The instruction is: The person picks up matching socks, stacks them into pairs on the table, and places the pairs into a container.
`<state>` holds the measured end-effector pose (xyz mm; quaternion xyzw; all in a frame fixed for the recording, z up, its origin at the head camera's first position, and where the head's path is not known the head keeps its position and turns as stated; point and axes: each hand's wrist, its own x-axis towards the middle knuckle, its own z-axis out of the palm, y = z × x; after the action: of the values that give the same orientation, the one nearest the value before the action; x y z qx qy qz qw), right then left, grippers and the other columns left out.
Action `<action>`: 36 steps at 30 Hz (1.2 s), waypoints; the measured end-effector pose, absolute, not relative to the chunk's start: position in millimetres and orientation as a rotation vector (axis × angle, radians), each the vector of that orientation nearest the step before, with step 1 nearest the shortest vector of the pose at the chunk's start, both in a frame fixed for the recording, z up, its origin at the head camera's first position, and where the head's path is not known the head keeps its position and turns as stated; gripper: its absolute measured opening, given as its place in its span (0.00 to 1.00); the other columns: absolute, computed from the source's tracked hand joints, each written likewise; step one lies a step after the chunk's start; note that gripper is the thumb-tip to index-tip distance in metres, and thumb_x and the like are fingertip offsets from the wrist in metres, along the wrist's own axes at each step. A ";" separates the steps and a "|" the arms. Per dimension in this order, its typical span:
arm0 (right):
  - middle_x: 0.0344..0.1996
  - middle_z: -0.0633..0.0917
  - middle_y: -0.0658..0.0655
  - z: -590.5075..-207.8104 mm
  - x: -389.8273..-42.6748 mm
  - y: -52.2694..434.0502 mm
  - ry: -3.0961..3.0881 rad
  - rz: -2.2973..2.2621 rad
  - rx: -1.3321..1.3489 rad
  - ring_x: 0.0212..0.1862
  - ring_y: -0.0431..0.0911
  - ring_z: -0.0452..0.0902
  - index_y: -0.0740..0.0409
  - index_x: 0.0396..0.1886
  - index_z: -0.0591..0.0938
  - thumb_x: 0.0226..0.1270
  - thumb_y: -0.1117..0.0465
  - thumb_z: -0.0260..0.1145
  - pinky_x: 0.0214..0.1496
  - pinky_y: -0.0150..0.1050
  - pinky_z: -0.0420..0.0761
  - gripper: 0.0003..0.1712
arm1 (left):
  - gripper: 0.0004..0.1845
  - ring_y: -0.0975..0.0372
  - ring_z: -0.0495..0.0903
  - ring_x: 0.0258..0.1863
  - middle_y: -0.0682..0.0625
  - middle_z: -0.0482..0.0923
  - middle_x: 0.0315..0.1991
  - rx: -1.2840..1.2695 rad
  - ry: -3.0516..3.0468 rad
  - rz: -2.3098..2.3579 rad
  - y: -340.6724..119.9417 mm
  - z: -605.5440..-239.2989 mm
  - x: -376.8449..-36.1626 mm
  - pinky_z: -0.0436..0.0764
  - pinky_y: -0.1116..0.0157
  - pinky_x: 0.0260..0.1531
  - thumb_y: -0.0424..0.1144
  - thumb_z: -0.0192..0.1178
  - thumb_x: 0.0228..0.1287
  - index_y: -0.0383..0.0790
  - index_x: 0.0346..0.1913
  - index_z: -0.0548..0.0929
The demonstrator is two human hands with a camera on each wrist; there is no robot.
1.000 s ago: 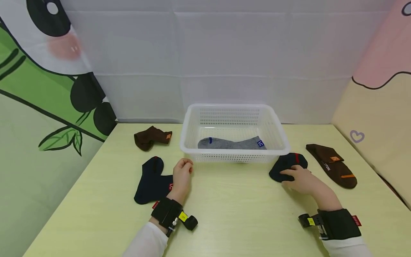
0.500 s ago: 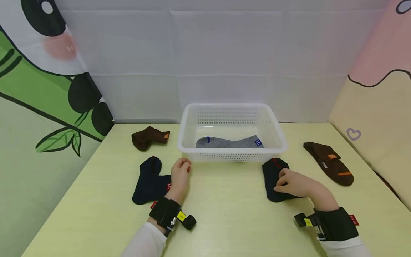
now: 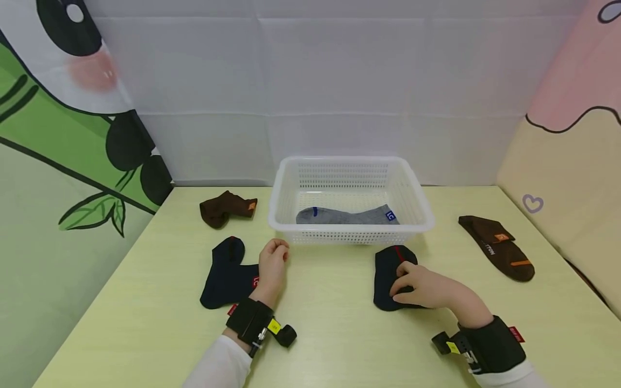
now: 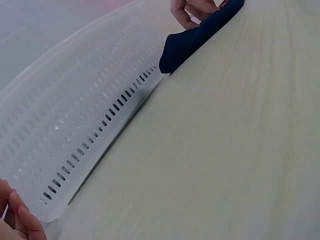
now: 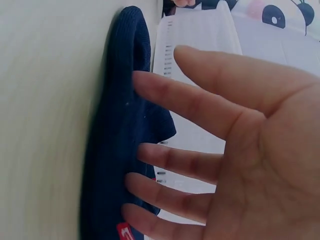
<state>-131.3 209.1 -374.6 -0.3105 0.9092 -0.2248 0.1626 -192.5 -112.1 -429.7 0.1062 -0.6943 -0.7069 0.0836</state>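
Note:
On the right of the table a navy sock (image 3: 386, 275) with a red stripe lies flat below the basket. My right hand (image 3: 424, 285) rests its fingertips on it; in the right wrist view the fingers (image 5: 180, 160) are fairly straight against the navy knit, the thumb apart from it. My left hand (image 3: 273, 264) holds nothing, its fingers loosely bent near the basket's front left corner. Beside it lies a second navy sock (image 3: 225, 277) with a red label, partly hidden by that hand. A grey sock (image 3: 344, 216) lies inside the white plastic basket (image 3: 351, 235).
A crumpled brown sock (image 3: 227, 209) lies at the back left of the table (image 3: 320, 334). Another brown sock (image 3: 499, 248), folded over at its cuff, lies at the far right. The basket stands close to the back wall (image 3: 339, 91).
My right hand has slid the navy sock leftward and a little nearer, turning it, from the basket's right corner to below its right part. The left hand stays put.

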 end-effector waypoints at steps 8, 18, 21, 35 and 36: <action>0.49 0.74 0.59 -382.9 -127.8 188.1 2.634 -0.637 -0.988 0.49 0.54 0.68 0.46 0.36 0.86 0.64 0.54 0.64 0.50 0.49 0.68 0.06 | 0.05 0.63 0.65 0.26 0.54 0.65 0.21 0.301 -2.075 -2.114 -112.5 -427.7 -190.9 0.65 0.70 0.31 0.25 0.46 0.61 0.30 0.34 0.74; 0.53 0.70 0.56 -392.4 -125.7 168.7 2.525 -0.761 -1.005 0.49 0.48 0.60 0.45 0.42 0.85 0.65 0.52 0.63 0.49 0.42 0.66 0.09 | 0.08 0.62 0.65 0.27 0.52 0.65 0.23 0.289 -2.102 -2.133 -108.7 -400.6 -175.0 0.65 0.70 0.31 0.24 0.45 0.61 0.21 0.39 0.72; 0.52 0.69 0.56 -394.1 -126.5 165.6 2.487 -0.815 -1.004 0.49 0.48 0.58 0.45 0.42 0.85 0.66 0.52 0.62 0.49 0.42 0.65 0.09 | 0.07 0.63 0.65 0.27 0.54 0.65 0.22 0.282 -2.094 -2.122 -109.1 -410.1 -180.2 0.65 0.70 0.30 0.25 0.46 0.61 0.23 0.37 0.73; 0.57 0.66 0.57 -413.1 -136.5 163.0 2.363 -0.980 -0.987 0.55 0.51 0.57 0.48 0.50 0.82 0.69 0.51 0.59 0.54 0.45 0.64 0.14 | 0.06 0.59 0.70 0.35 0.45 0.75 0.34 -0.027 -2.502 -1.779 -97.4 -434.6 -181.0 0.68 0.66 0.37 0.29 0.50 0.61 0.32 0.36 0.78; 0.57 0.66 0.58 -413.3 -136.3 161.6 2.371 -0.979 -0.996 0.55 0.52 0.57 0.48 0.50 0.82 0.69 0.51 0.59 0.54 0.45 0.64 0.15 | 0.07 0.59 0.70 0.34 0.45 0.75 0.34 -0.063 -2.525 -1.757 -96.1 -435.0 -180.3 0.68 0.65 0.37 0.29 0.50 0.61 0.32 0.37 0.78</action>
<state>-136.3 161.6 -413.3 -0.3552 0.8453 -0.3490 0.1938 -180.3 -96.1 -435.0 -0.0204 -0.8203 -0.5706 0.0323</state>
